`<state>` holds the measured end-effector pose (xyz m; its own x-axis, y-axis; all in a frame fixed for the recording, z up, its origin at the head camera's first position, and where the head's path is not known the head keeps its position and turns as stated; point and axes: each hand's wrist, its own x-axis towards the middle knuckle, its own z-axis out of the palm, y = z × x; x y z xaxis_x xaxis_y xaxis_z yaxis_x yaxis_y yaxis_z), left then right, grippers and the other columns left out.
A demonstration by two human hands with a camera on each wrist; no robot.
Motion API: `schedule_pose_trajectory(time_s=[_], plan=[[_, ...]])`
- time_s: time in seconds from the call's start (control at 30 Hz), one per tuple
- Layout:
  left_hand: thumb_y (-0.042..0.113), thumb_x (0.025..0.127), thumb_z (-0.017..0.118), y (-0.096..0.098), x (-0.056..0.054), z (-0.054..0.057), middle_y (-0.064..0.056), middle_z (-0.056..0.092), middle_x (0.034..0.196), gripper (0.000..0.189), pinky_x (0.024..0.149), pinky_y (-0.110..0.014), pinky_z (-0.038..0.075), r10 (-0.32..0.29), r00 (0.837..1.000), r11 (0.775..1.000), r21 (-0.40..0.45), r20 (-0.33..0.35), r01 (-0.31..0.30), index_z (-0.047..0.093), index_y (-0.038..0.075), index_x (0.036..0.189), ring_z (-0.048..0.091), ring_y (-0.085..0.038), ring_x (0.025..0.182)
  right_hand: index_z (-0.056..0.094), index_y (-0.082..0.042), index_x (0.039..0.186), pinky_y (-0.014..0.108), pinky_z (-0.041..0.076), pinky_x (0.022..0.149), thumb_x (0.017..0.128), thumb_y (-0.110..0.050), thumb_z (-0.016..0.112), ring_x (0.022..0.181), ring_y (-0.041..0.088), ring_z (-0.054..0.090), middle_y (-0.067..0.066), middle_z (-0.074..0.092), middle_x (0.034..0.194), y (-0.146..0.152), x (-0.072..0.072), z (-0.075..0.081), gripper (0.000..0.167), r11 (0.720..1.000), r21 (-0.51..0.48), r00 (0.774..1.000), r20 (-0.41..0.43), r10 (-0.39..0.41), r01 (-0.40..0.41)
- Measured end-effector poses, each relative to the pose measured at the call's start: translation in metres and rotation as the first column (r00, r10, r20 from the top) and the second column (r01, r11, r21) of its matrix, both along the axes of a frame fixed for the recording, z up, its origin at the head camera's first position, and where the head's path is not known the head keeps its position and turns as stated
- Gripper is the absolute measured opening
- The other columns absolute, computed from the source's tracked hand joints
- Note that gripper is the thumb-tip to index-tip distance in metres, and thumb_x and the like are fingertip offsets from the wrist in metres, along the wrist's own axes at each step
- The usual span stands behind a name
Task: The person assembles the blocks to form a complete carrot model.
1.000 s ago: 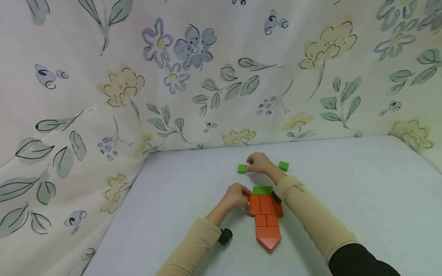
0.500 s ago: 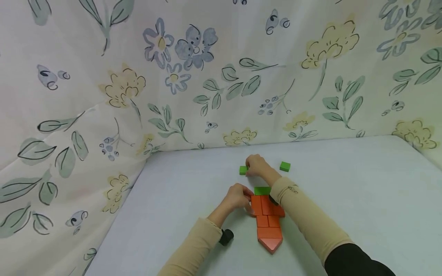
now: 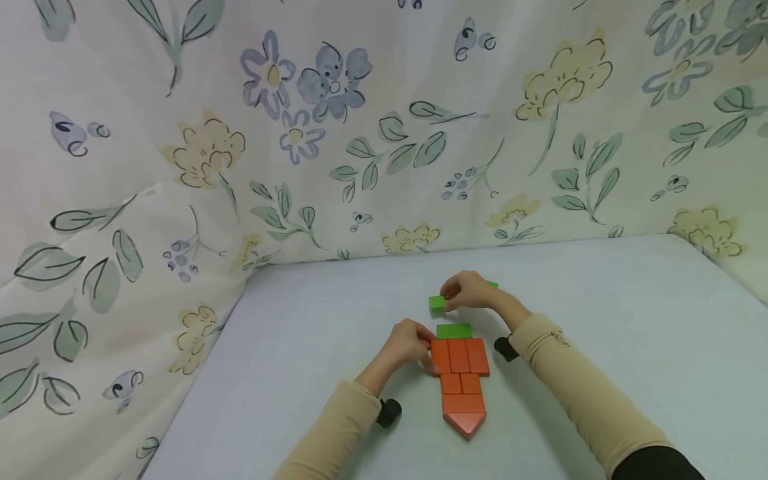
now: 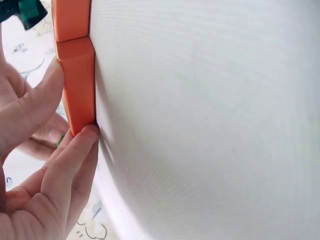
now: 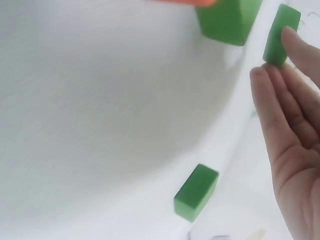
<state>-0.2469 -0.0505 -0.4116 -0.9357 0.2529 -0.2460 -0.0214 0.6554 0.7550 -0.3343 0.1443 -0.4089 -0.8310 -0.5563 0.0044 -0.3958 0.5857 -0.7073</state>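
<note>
Orange blocks lie together on the white table, narrowing to a pointed block at the near end. A long green block borders their far side. My left hand holds the leftmost orange block, thumb on its side and fingertips at its far end. Between thumb and fingertips, my right hand pinches a small green block, just beyond the long green one and apart from it. Another small green block lies behind the right hand, mostly hidden in the head view.
The white tabletop extends on both sides of the blocks. A floral cloth hangs along its back and left. Black wrist cameras sit at the cuffs of both beige sleeves.
My right hand has reached left to the small green block, gripped it and carried it right and slightly nearer the long green block. The left hand stays at the orange block.
</note>
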Motion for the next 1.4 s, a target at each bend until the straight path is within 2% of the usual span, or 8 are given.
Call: schedule_pose_trajectory(time_s=[0.2, 0.3, 0.97, 1.4], plan=[[-0.011, 0.058, 0.087, 0.0, 0.001, 0.001, -0.004, 0.063, 0.079, 0.043, 0.065, -0.027, 0.047, -0.006, 1.0, 1.0, 0.006, -0.008, 0.006, 0.072, -0.004, 0.098, 0.054, -0.014, 0.071, 0.07, 0.004, 0.102, 0.035, 0.052, 0.078, 0.08, -0.008, 0.077, 0.084, 0.018, 0.064, 0.007, 0.07, 0.09, 0.003, 0.01, -0.002, 0.026, 0.997, 0.06, 0.997, 0.057, -0.048, 0.045], [-0.011, 0.058, 0.087, 0.0, 0.001, 0.001, -0.004, 0.063, 0.08, 0.044, 0.065, -0.027, 0.047, -0.003, 1.0, 1.0, 0.008, -0.002, 0.003, 0.072, -0.004, 0.099, 0.054, -0.014, 0.072, 0.07, 0.004, 0.102, 0.034, 0.052, 0.078, 0.08, -0.006, 0.077, 0.083, 0.017, 0.063, 0.007, 0.07, 0.09, 0.001, 0.013, -0.004, 0.025, 0.996, 0.084, 0.997, 0.052, -0.048, 0.043], [-0.013, 0.058, 0.086, 0.0, 0.002, 0.002, -0.004, 0.063, 0.079, 0.042, 0.065, -0.027, 0.047, -0.01, 1.0, 1.0, 0.019, -0.01, 0.01, 0.072, -0.004, 0.096, 0.053, -0.013, 0.071, 0.071, 0.003, 0.102, 0.034, 0.053, 0.077, 0.083, -0.006, 0.074, 0.083, 0.017, 0.064, 0.007, 0.071, 0.091, 0.002, 0.017, -0.008, 0.021, 0.997, 0.073, 0.999, 0.035, -0.024, 0.022], [-0.012, 0.058, 0.086, 0.001, 0.002, 0.002, -0.004, 0.063, 0.079, 0.042, 0.068, -0.029, 0.048, 0.001, 1.0, 1.0, 0.008, 0.0, -0.001, 0.072, -0.003, 0.097, 0.054, -0.014, 0.073, 0.072, 0.003, 0.101, 0.034, 0.053, 0.076, 0.087, -0.008, 0.072, 0.083, 0.016, 0.065, 0.007, 0.072, 0.091, -0.002, 0.021, -0.007, 0.017, 0.996, 0.069, 0.998, 0.036, -0.055, 0.052]])
